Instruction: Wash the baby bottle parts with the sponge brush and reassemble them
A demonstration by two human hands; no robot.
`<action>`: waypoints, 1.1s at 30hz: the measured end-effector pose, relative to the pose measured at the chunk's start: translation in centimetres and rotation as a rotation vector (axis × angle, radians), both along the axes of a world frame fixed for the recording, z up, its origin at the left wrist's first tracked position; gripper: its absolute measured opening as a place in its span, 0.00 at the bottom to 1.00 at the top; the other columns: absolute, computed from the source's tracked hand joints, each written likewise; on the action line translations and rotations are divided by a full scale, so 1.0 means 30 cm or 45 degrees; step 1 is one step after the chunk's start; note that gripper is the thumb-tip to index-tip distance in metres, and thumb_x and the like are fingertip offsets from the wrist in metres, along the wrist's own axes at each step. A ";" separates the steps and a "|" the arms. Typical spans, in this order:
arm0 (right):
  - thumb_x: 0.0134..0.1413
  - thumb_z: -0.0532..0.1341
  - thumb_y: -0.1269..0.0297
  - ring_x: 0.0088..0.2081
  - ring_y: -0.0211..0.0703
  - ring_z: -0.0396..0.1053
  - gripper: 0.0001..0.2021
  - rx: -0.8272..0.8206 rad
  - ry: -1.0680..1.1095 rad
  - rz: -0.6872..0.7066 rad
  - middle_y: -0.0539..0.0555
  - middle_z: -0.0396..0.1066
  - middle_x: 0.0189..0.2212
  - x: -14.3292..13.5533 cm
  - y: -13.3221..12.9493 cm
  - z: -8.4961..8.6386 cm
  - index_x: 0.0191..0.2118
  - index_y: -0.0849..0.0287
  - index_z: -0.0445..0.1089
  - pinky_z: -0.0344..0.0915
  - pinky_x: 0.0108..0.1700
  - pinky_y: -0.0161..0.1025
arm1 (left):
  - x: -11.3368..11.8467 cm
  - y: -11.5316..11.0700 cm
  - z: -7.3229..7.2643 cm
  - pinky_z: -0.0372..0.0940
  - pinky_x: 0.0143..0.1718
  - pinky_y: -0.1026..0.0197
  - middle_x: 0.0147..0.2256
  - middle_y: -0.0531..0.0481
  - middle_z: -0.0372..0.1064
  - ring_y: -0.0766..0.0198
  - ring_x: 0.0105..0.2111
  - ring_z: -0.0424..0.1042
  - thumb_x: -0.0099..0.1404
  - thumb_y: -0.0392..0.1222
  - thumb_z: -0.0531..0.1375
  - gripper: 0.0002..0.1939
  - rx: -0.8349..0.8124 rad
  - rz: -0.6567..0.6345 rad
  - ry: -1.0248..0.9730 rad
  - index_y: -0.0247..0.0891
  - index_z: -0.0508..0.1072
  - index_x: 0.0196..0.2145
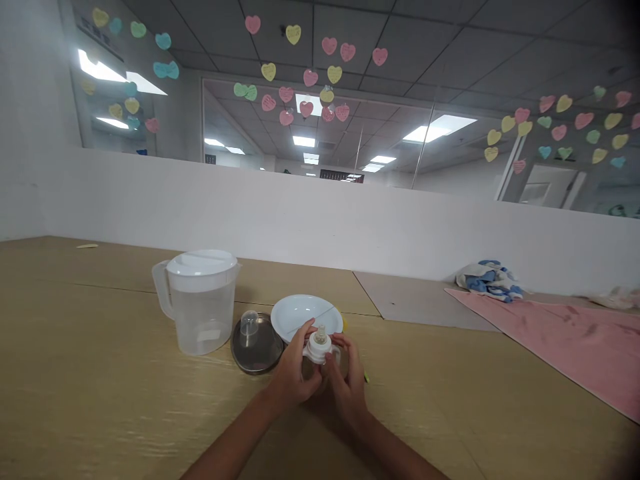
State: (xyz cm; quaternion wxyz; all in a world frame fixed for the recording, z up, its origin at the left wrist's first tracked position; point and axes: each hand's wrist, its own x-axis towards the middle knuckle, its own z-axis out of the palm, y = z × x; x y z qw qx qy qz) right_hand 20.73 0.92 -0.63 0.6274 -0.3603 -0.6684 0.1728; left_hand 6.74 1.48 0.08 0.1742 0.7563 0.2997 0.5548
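Between my two hands is a baby bottle (320, 348) with a white collar, side handles and a clear teat pointing up. My left hand (294, 370) closes round its left side, and my right hand (350, 379) grips it from the right, fingers near the handle. The bottle's lower body is mostly hidden by my hands. Just beyond lies a white bowl (290, 310) with a thin stick-like thing across it. To the left, a clear dome cap (249, 325) stands in a round dark metal dish (256, 357).
A clear plastic pitcher (204, 310) with a white lid stands left of the dish. At the back right lie a crumpled blue-and-white cloth (490, 280) and a pink cloth (565, 333) on the wooden table (125, 400). A white wall (300, 220) with windows borders the far edge.
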 end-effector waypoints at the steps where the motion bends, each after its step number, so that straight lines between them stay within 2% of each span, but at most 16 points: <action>1: 0.57 0.54 0.58 0.46 0.46 0.65 0.14 0.014 0.007 -0.008 0.57 0.66 0.43 0.001 0.002 0.000 0.48 0.57 0.60 0.64 0.48 0.45 | 0.000 0.000 -0.001 0.59 0.52 0.48 0.51 0.40 0.60 0.52 0.50 0.63 0.51 0.33 0.56 0.39 0.004 0.003 -0.002 0.37 0.46 0.60; 7: 0.56 0.55 0.57 0.46 0.47 0.65 0.16 -0.014 0.023 0.029 0.58 0.66 0.43 0.009 0.012 0.007 0.48 0.57 0.60 0.64 0.48 0.45 | 0.003 -0.002 -0.002 0.60 0.51 0.49 0.50 0.40 0.61 0.51 0.50 0.64 0.51 0.34 0.56 0.38 0.001 0.019 0.004 0.36 0.47 0.59; 15: 0.57 0.55 0.57 0.54 0.50 0.61 0.19 -0.086 -0.016 0.302 0.58 0.62 0.53 0.022 0.015 0.024 0.54 0.54 0.57 0.60 0.54 0.47 | 0.000 -0.003 -0.006 0.58 0.52 0.46 0.53 0.37 0.60 0.49 0.53 0.61 0.52 0.35 0.57 0.38 -0.049 0.096 0.065 0.35 0.47 0.59; 22: 0.53 0.59 0.57 0.49 0.49 0.66 0.24 -0.170 0.019 0.241 0.58 0.68 0.47 0.012 0.017 0.028 0.54 0.55 0.56 0.62 0.52 0.46 | -0.003 -0.004 -0.009 0.58 0.51 0.46 0.50 0.39 0.63 0.50 0.51 0.63 0.52 0.35 0.57 0.38 -0.111 0.102 0.078 0.36 0.48 0.59; 26: 0.52 0.60 0.57 0.47 0.48 0.67 0.25 -0.176 0.003 0.196 0.58 0.67 0.46 0.009 0.019 0.029 0.54 0.56 0.56 0.63 0.50 0.45 | 0.001 -0.006 -0.005 0.59 0.50 0.47 0.49 0.40 0.64 0.50 0.49 0.64 0.52 0.36 0.57 0.37 -0.104 0.130 0.069 0.36 0.50 0.58; 33: 0.47 0.62 0.59 0.43 0.47 0.67 0.18 -0.136 -0.109 0.047 0.55 0.67 0.41 0.006 0.030 0.033 0.45 0.56 0.63 0.64 0.47 0.43 | 0.006 -0.011 0.003 0.59 0.50 0.47 0.51 0.38 0.62 0.50 0.49 0.64 0.50 0.35 0.57 0.37 -0.057 0.105 0.079 0.36 0.50 0.57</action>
